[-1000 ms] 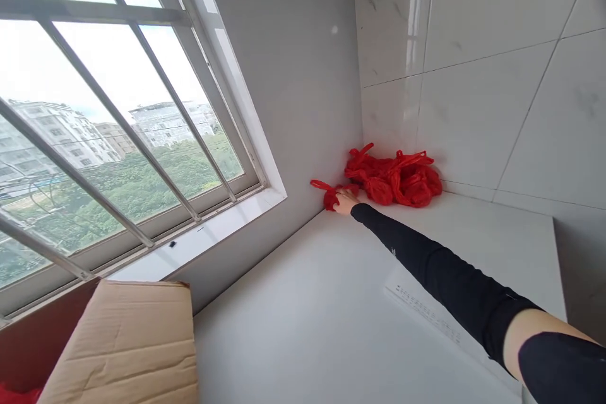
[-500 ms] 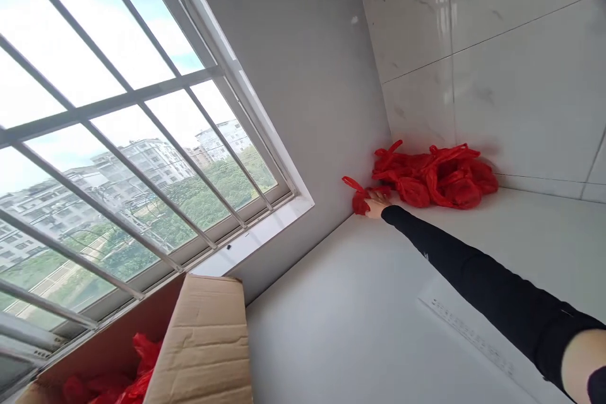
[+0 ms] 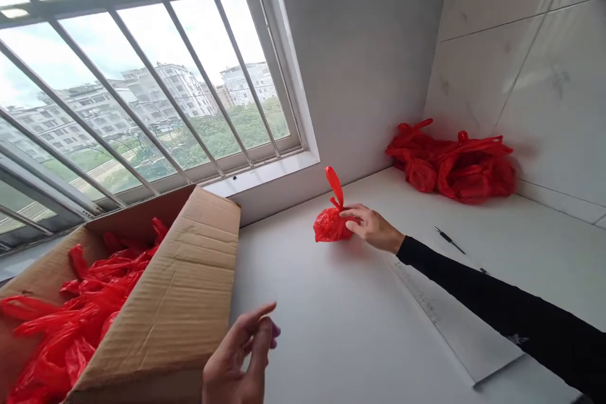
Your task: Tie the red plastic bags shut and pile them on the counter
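Observation:
My right hand, in a black sleeve, is closed on a small knotted red plastic bag. The bag is on or just above the white tabletop, and one handle loop sticks up. What is inside does not show. My left hand is at the lower middle, right of the cardboard box. Its fingers are curled, with a small purple thing at the fingertips that I cannot make out. The open box holds a heap of red plastic bags.
More red plastic bags lie in the far corner against the tiled wall. A black pen and a white printed sheet or board lie on the tabletop, partly under my right arm. A barred window is at the left.
My right hand has brought the small red bag from the far corner toward the middle of the tabletop. My left hand has come into view, and the view has turned, showing more of the box.

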The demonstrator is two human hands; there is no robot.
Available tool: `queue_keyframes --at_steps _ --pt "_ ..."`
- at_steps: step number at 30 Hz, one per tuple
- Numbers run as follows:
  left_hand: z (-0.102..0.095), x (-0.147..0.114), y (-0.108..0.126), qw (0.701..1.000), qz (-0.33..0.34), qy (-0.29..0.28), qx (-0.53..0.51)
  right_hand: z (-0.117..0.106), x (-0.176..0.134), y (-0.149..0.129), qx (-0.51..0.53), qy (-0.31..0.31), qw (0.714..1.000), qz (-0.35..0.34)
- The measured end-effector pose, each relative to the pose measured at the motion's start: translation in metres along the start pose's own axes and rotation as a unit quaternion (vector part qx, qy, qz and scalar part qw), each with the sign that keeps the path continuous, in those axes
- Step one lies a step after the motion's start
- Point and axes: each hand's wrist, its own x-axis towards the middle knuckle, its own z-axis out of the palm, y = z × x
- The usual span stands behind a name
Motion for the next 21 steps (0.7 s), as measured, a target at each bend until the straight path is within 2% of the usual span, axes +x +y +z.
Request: queue_keyframes --at_steps 2,5,7,9,13,17,21 --pt "0.034 -0.003 -0.001 0.997 -0.022 -0.066 -0.026 0.015 -0.035 -0.024 0.07 -0.033 0.997 -0.012" --pt "0.078 -0.002 -0.004 0.996 -0.018 -0.063 -0.053 0.039 -0.076 -0.048 0.173 -0.057 0.983 -0.02" --pt "0.096 -0.004 -0.009 0.996 -0.017 -0.056 -0.061 0.054 -0.093 -0.053 0.212 -0.07 0.974 -0.029" --pt "0.103 -0.007 -0.015 0.996 -0.014 -0.051 -0.068 0.067 -0.102 -0.052 0.25 -0.068 0.966 -0.024" --pt "0.104 -0.01 -0.031 0.995 -0.006 -0.041 -0.09 0.083 -0.105 -0.043 0.28 -0.046 0.959 -0.003" --pt "0.105 -0.008 -0.046 0.991 -0.009 -0.04 -0.124 0.084 -0.103 -0.038 0.227 -0.065 0.972 -0.013" --pt "0.104 -0.01 -0.051 0.99 -0.008 -0.052 -0.129 0.081 -0.104 -0.04 0.199 -0.066 0.978 -0.015"
